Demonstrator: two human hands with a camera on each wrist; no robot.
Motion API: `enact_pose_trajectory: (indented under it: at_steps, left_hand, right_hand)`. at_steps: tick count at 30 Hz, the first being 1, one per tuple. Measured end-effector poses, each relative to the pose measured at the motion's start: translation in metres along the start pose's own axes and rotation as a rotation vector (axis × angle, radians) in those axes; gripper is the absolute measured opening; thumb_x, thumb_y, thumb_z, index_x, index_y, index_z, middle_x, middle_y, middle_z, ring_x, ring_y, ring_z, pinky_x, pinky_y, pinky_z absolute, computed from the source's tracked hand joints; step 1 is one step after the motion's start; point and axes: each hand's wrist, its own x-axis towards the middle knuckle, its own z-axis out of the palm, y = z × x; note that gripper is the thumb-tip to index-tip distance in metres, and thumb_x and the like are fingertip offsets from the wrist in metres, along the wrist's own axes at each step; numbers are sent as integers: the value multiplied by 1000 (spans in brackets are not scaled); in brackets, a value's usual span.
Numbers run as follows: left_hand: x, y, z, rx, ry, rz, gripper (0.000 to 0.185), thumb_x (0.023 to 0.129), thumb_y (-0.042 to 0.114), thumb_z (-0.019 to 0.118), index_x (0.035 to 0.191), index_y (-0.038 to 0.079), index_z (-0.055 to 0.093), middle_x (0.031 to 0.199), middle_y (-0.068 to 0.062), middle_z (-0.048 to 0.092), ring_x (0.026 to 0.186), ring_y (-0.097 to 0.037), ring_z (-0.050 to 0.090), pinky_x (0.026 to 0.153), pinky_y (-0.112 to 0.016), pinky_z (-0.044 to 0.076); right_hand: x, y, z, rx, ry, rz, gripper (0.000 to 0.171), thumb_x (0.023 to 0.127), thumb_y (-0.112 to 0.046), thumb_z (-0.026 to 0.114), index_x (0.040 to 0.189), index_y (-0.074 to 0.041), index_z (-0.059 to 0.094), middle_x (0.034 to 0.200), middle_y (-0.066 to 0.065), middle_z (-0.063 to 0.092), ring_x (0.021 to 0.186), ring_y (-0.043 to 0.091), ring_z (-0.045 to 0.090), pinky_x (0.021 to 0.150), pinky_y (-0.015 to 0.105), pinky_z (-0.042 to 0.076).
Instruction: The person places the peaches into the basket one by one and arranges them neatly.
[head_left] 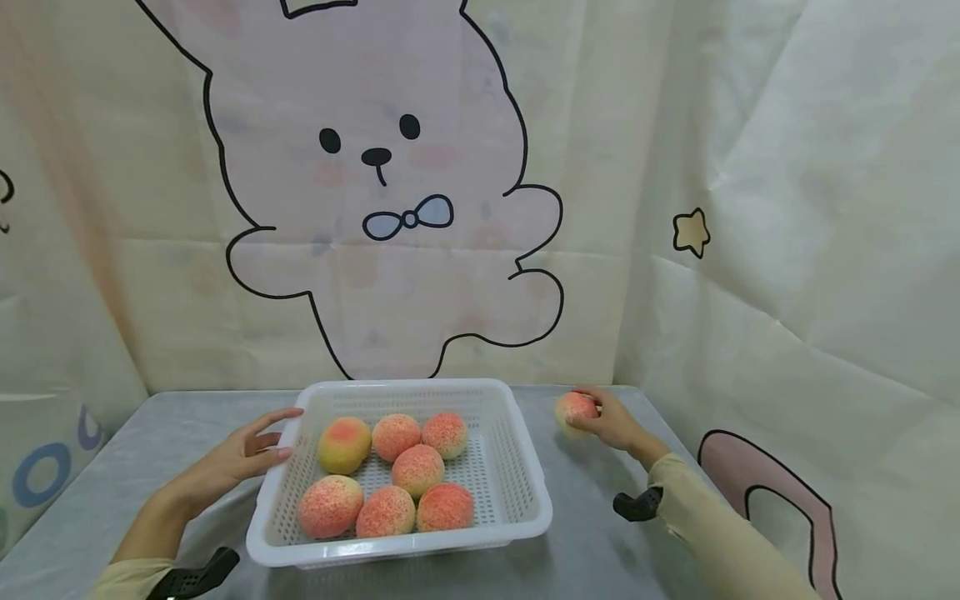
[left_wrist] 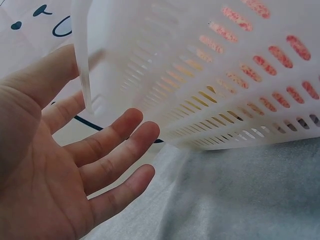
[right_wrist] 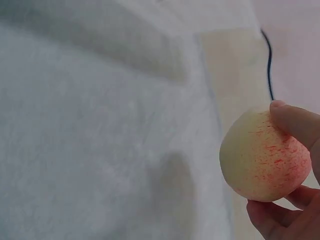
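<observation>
A white perforated plastic basket (head_left: pixel 517 508) stands on the table. Several peaches (head_left: pixel 330 506) lie in it, most of them speckled pink-red; one is yellower with an orange blush. My left hand (head_left: pixel 243 454) is at the basket's left side, thumb and forefinger resting on the rim. In the left wrist view its other fingers (left_wrist: pixel 115 160) extend loosely below the rim, beside the slotted wall. To the right of the basket, near the table's back, my right hand (head_left: pixel 615 423) holds a peach (right_wrist: pixel 265 155), pale cream with red streaks, between thumb and fingers.
A grey cloth covers the table (head_left: pixel 592 533). Behind it hangs a curtain (head_left: pixel 585 317) printed with a bear-like figure, and another sheet (head_left: pixel 810 250) hangs on the right. Dark straps (head_left: pixel 637 505) are worn at both wrists over beige sleeves.
</observation>
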Motion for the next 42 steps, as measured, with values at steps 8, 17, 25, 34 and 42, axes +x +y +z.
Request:
enact_pose_trajectory:
  at_steps: [8,17,25,34,42]
  left_hand:
    - [-2,3,-2,9,7,0,73,102,32,59,161,17,18,159,-34,30,132,-40,54,94,-54,56]
    - [-2,4,0,7,0,10,72,103,31,57,161,16,18,159,-34,30,133,-40,53,94,-54,55]
    - [-2,1,1,-1,-2,17,73,103,29,58,162,17,17,157,-34,33,131,-39,55,93,-53,56]
    - [0,1,2,-3,0,18,73,102,29,59,162,16,17,158,-35,30,131,-40,55,93,-54,56]
    - [0,1,2,10,8,-3,73,103,32,58,161,18,18,159,-34,30,132,-40,54,94,-55,56]
  right_hand:
    - [-4,-60,-9,176,-18,-82,64,96,-22,70,150,-2,42,141,25,53,109,29,60,83,30,51]
    - [-13,-122,25,373,-84,-157,58,98,-22,67,150,-10,44,139,19,58,112,22,59,94,31,49]
    - [-16,-138,72,314,-136,-159,60,94,-28,71,147,-10,48,133,18,59,107,22,58,81,28,53]
    - [-20,-135,92,195,-143,-179,57,91,-25,77,140,-9,53,132,14,60,108,23,62,81,37,59]
    - [-19,-135,96,96,-167,-193,56,89,-26,79,137,-10,55,135,13,60,109,23,62,83,39,57]
